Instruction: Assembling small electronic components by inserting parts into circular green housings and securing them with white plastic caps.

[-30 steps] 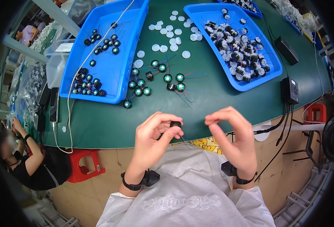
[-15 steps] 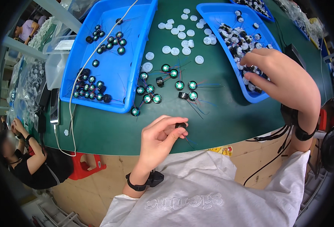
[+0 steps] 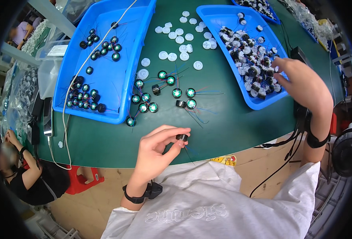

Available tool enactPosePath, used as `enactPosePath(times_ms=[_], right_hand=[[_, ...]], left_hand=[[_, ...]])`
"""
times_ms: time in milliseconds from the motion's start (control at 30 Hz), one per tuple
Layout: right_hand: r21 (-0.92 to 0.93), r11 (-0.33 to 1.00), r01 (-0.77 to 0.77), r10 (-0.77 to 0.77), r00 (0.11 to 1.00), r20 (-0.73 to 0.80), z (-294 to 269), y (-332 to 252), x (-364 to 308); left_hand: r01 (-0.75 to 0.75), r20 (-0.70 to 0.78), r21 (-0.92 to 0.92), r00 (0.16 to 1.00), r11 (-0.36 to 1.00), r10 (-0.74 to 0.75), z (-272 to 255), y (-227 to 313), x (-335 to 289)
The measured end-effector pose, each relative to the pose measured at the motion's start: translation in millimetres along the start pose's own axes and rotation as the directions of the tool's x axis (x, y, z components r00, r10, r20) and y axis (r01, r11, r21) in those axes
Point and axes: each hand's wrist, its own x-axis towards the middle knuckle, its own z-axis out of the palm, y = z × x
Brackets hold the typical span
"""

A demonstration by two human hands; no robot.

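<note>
My left hand (image 3: 154, 151) pinches a small black round wired part (image 3: 182, 137) between thumb and fingertips, just above the table's near edge. Thin wires hang below it. At the right side of the right blue tray (image 3: 259, 105), my right hand (image 3: 305, 87) hovers with thumb and fingers apart, and nothing shows between them. That tray holds a heap of black parts capped with white discs (image 3: 253, 71). Between the trays lie several black wired parts with green faces (image 3: 176, 93), some tipped on their sides. Beyond them are scattered loose translucent white discs (image 3: 179, 40).
The left blue tray (image 3: 122, 115) holds more green-faced parts (image 3: 82, 97), with a white cable (image 3: 80, 69) running across it. A phone (image 3: 48, 119) lies left of it. Another person (image 3: 30, 171) sits at the left by a red stool (image 3: 84, 179). Black cables (image 3: 281, 142) hang at the right edge.
My right hand has drawn back from over the heap to the tray's right side, and its fingers have come apart. My left hand still pinches the black part. The whole view has shifted slightly.
</note>
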Motion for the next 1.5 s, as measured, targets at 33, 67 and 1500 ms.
enactPosePath(times_ms=[33, 67, 1500], right_hand=[[0.005, 1.0, 0.009, -0.009, 0.999, 0.041, -2.1, -8.2, -1.5], [0.008, 1.0, 0.028, -0.028, 0.999, 0.024, -0.4, -9.5, -2.8], [0.337, 0.51, 0.792, -0.63, 0.61, -0.481, -11.8, -113.5, 32.4]], left_hand=[[0.006, -0.002, -0.002, 1.0, 1.0, -0.006, 0.5, 0.4, 0.3], [0.013, -0.005, -0.003, 1.0, 1.0, -0.013, 1.1, 1.1, 0.8], [-0.134, 0.082, -0.141, 0.986, 0.981, 0.147, -9.7, 50.1, -6.0]])
